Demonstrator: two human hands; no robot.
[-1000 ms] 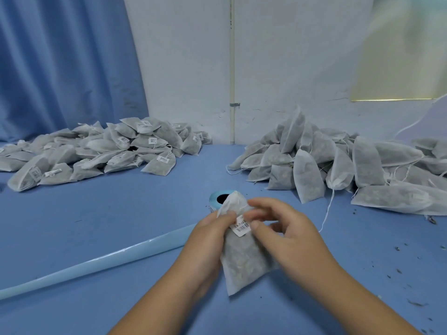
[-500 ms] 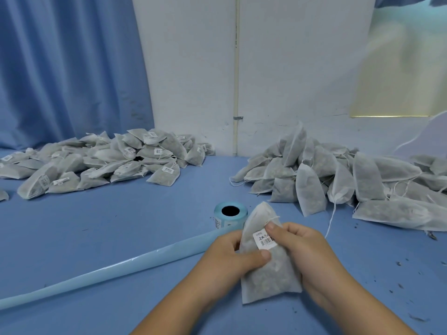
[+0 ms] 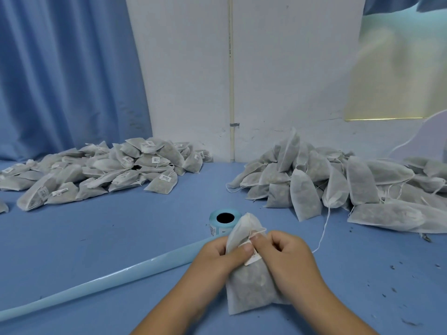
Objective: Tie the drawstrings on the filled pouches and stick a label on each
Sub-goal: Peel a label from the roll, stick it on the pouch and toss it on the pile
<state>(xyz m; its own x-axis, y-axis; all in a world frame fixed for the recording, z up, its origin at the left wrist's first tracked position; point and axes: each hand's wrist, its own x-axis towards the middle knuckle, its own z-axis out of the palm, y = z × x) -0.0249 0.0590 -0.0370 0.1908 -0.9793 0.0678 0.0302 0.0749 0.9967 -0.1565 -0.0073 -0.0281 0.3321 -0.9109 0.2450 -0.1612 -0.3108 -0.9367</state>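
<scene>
Right now both hands are clamped on one filled pouch [image 3: 249, 288], held just above the blue table [image 3: 121, 233] between them. The left hand [image 3: 215, 259] wraps it from its own side, fingers curled out of sight behind and the thumb [image 3: 242, 250] laid across the front. The right hand [image 3: 290, 259] is curled at the opposite edge, its thumb tip [image 3: 257, 239] meeting the left one over the label [image 3: 251, 259]. Only a pale corner of that label peeps out under the thumbs, so whether it is fully stuck down cannot be told. The pouch's long axis runs away from the person and leans slightly. Its gathered neck [image 3: 246, 221] stands beyond the grip, and the full belly hangs below it, toward the wrists. A thin string loops off the neck on the right-hand side. My guess is that the label is being pressed home and the pouch will then go to the finished lot. The labelled heap [image 3: 108, 168] lies well beyond the grip and to its left, so the left hand is the nearer one for the drop. The unlabelled heap [image 3: 326, 184] sits beyond and to the right, closer to the right hand for the next pick. The label roll [image 3: 215, 227] stands just past the neck, its backing strip [image 3: 101, 284] trailing off leftward.
</scene>
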